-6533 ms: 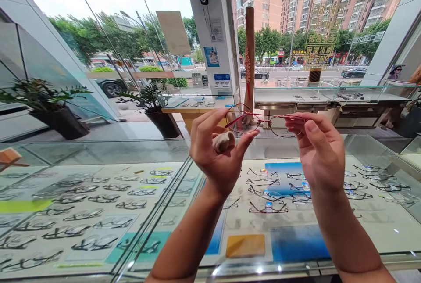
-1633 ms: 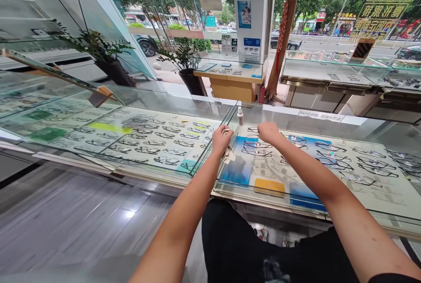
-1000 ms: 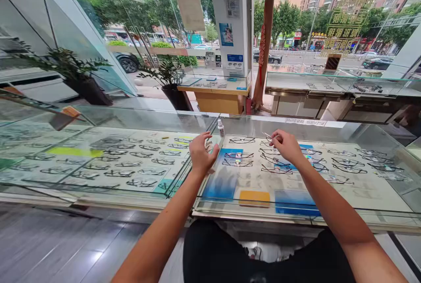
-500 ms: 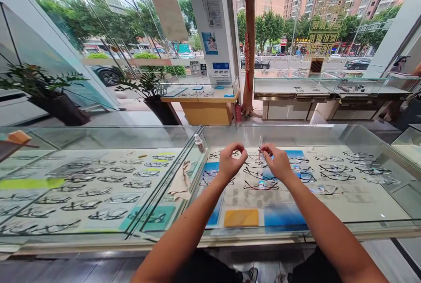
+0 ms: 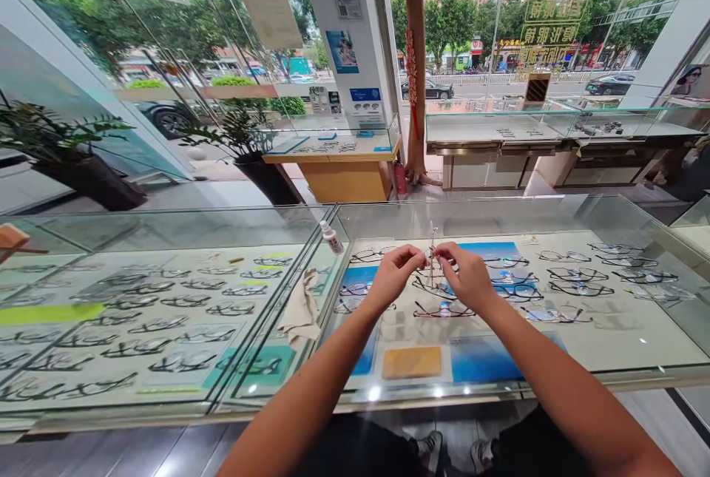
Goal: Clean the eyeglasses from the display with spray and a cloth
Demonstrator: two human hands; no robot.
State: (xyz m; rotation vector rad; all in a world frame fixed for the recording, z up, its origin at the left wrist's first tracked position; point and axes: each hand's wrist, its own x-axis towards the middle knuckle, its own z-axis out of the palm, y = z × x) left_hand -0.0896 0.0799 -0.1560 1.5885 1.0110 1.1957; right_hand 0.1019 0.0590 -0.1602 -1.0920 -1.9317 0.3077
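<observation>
A thin pair of glasses is held up over the glass surface.
Left hand and right hand fingers are pinched together on the frame, one at each side, so it is kept level; a cloth and spray bottle are laid beyond, within reach.

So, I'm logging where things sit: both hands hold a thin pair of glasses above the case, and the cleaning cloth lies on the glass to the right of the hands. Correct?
Not quite. In the head view the cleaning cloth lies on the glass to the left of the hands, near the small bottle. The left hand and right hand do hold the thin glasses above the case.
</observation>
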